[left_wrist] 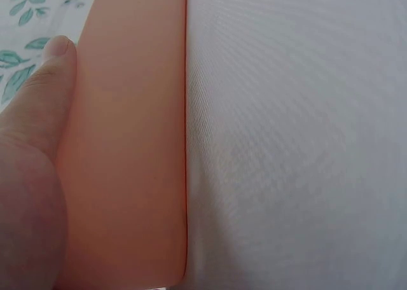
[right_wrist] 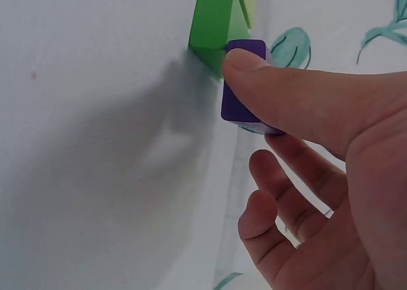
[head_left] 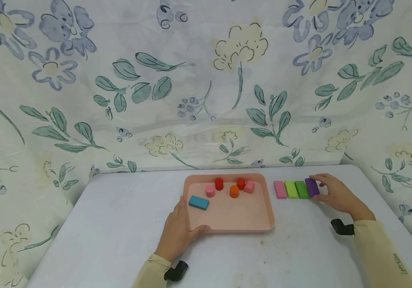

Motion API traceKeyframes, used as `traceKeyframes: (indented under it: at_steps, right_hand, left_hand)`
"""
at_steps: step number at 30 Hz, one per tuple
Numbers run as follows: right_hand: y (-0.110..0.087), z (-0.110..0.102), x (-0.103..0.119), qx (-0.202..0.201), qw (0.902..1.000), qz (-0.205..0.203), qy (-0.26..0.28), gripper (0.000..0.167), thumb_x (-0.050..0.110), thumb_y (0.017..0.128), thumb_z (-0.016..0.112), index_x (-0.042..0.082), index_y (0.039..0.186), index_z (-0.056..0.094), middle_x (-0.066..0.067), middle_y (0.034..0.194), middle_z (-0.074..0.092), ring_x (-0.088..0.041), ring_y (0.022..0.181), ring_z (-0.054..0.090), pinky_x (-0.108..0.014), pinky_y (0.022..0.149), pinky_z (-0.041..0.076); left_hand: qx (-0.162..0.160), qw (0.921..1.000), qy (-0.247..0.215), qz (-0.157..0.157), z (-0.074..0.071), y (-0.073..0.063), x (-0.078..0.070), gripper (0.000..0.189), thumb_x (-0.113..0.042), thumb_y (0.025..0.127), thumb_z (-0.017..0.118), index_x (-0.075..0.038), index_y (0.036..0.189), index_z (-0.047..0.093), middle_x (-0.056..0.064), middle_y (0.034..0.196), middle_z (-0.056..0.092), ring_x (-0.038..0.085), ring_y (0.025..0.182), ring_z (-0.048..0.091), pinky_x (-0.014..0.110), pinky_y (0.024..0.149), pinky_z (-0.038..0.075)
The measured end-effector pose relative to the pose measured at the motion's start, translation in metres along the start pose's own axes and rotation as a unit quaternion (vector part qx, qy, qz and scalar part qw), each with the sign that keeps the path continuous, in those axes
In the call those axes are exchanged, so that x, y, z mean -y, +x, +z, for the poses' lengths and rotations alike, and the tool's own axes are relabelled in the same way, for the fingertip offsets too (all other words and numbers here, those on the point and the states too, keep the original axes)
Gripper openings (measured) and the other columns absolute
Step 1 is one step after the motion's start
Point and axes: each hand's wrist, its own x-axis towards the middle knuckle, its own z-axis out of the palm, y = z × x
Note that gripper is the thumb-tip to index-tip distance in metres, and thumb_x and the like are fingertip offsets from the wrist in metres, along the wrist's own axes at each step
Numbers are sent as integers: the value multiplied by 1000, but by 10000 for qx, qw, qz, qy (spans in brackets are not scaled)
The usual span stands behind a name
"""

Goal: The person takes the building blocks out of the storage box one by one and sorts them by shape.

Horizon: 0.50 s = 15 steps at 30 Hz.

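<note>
My right hand point(head_left: 337, 195) pinches a purple block point(head_left: 312, 187) by its two ends, thumb at the near end and fingers at the far end. In the right wrist view the purple block point(right_wrist: 241, 102) sits beside a green block point(right_wrist: 218, 23). The head view shows a row of a pink block point(head_left: 280, 189), a lime block point(head_left: 291, 189) and a green block point(head_left: 302, 189) just left of it. On the left corner of a peach tray point(head_left: 235, 220) rests my left hand point(head_left: 178, 232), fingers along the side wall and thumb on the near rim.
Inside the tray lie a blue block point(head_left: 199, 202), an orange cylinder point(head_left: 234, 191), red cylinders point(head_left: 219, 184) and pink pieces point(head_left: 210, 191). A white table point(head_left: 119, 224) carries everything. Behind it hangs a flowered cloth point(head_left: 206, 80). Each wrist wears a black device point(head_left: 176, 271).
</note>
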Motion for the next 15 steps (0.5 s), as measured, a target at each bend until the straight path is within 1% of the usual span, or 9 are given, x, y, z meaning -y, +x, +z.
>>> traceKeyframes:
  at_steps: [9, 15]
  right_hand:
    - [2, 7, -10, -64, 9999, -28, -90, 63, 4, 84, 78, -10, 138, 49, -34, 134, 49, -46, 110, 55, -62, 93, 48]
    - [4, 9, -10, 102, 9998, 190, -43, 63, 5, 85, 76, -10, 139, 48, -34, 135, 48, -47, 112, 54, -63, 95, 46]
  left_hand:
    - [-36, 10000, -6, 75, 1, 0, 2, 117, -56, 79, 79, 10, 155, 18, 29, 154, 36, 45, 133, 44, 60, 110, 35]
    - [-41, 10000, -22, 72, 0, 0, 2, 118, -56, 79, 79, 9, 155, 18, 28, 154, 36, 44, 132, 45, 60, 110, 35]
